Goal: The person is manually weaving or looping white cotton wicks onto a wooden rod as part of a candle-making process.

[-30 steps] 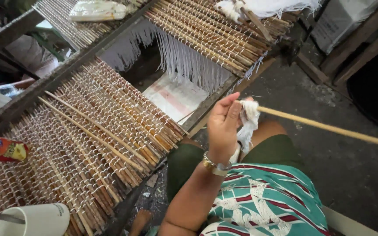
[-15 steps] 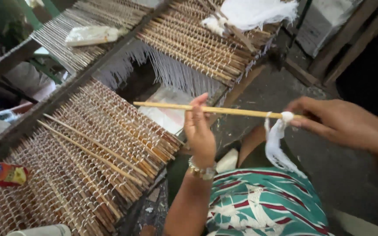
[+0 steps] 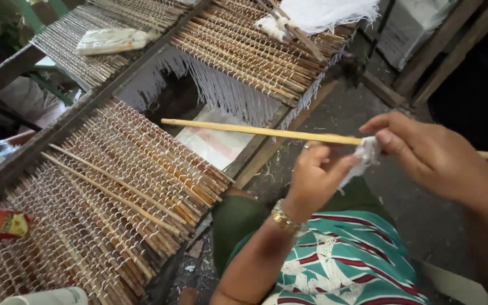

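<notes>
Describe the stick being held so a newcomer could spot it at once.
Start at the big woven mat of brown sticks on the left, then look right to the two hands. The pale stick lies across both hands, with white cloth wrapped at the right hand. Unlike the bound sticks, it is loose and raised.

The left hand (image 3: pixel 312 178) has moved right to meet the right hand (image 3: pixel 425 152) at the cloth (image 3: pixel 362 155).

Stick (image 3: pixel 261 131): long, thin, pale wood, lying near level, one end free well out past the left hand (image 3: pixel 314 178). White cloth (image 3: pixel 362 158): crumpled strip wrapped about the stick, pinched under the right hand (image 3: pixel 425 155), its tail against the left fingertips.
</notes>
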